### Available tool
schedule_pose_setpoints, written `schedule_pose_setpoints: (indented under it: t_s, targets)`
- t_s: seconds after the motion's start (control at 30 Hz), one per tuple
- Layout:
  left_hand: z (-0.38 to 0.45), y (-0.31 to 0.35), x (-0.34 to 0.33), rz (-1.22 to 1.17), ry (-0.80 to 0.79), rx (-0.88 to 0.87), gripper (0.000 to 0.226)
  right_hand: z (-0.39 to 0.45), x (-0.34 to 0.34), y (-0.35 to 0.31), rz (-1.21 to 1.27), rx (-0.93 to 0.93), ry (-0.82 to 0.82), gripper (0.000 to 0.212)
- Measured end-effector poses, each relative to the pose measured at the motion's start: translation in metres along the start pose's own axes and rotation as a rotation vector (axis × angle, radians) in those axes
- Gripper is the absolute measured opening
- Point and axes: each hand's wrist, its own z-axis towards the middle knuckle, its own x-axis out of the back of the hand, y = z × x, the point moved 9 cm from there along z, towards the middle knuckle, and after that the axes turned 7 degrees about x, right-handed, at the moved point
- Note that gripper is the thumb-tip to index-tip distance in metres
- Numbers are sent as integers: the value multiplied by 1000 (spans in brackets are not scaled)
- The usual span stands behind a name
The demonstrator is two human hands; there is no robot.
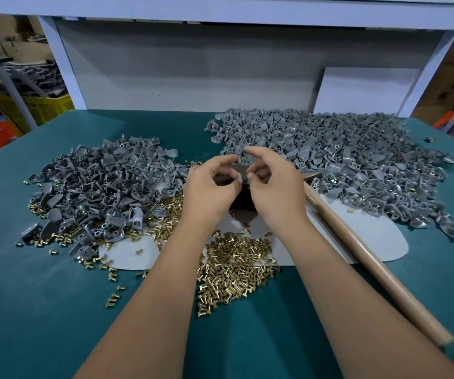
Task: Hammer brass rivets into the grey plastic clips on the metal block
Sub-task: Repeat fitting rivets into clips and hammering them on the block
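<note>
Metal block at frame centre, mostly hidden under both hands: left hand and right hand with fingers curled together over its top; whatever small piece pinched, impossible to tell. Flanked by grey clip heaps left and right, brass rivets strewn below, wooden handle slanting lower right. Bare green counter toward near edge.

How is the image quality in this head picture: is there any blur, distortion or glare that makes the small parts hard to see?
Head view: wide-angle distortion bends the table edge and the shelf frame; light is even and soft, with no strong glare; the near end of the hammer handle is smeared; the fingers of both hands hide what they pinch over the metal block; the brass rivets look sharp.
</note>
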Motion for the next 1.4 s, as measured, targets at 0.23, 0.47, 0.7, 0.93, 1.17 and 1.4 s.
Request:
schedule_pose_setpoints:
  t_s: [0.23,0.47,0.7,0.93,1.17,1.4]
  targets:
    - [-2,1,-1,-13,-30,4,42,0,-7,-13,-202,143,-91,60]
    - [-2,3,0,15,-11,21,40,6,-10,-1,-122,36,-119,55]
    - [-4,3,1,25,-3,10,37,1,-3,15,174,-51,-88,46]
    - [-5,5,1,36,-2,13,36,4,-4,11,39,-65,-80,9]
    - [-6,6,2,58,-2,17,35,6,-6,6,-129,-21,-71,9]
    - [-6,5,1,68,-9,-14,31,8,-7,7,-138,-57,-72,9]
